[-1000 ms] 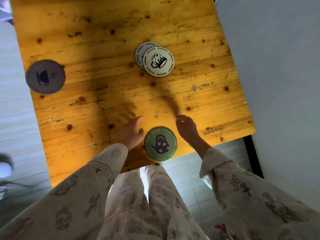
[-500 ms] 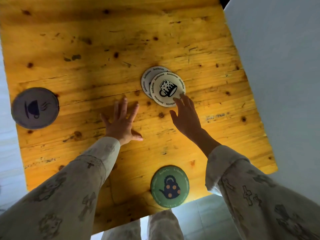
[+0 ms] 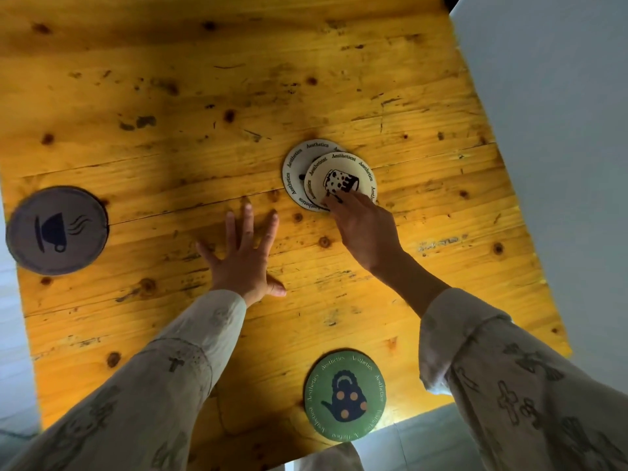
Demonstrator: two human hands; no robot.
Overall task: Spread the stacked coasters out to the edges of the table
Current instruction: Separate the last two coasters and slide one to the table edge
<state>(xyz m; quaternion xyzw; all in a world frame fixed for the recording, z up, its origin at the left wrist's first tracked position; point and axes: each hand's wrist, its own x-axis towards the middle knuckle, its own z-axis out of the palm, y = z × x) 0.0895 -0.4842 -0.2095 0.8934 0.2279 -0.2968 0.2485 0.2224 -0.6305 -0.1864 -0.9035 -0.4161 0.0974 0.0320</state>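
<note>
Since half a second ago, right hand [image 3: 365, 229] has reached onto cream mug coaster [image 3: 339, 180]; fingers [image 3: 343, 202] now press its near edge, extended, gripping nothing. Cream mug coaster sits mid-desk [image 3: 170, 96], overlapping white coaster [image 3: 299, 164] beneath. We see left hand [image 3: 243, 256] flat, fingers splayed wide, just left of stack. Purple cup coaster [image 3: 56, 231] far left of stack; green kettle coaster [image 3: 345, 396] nearer us.
</note>
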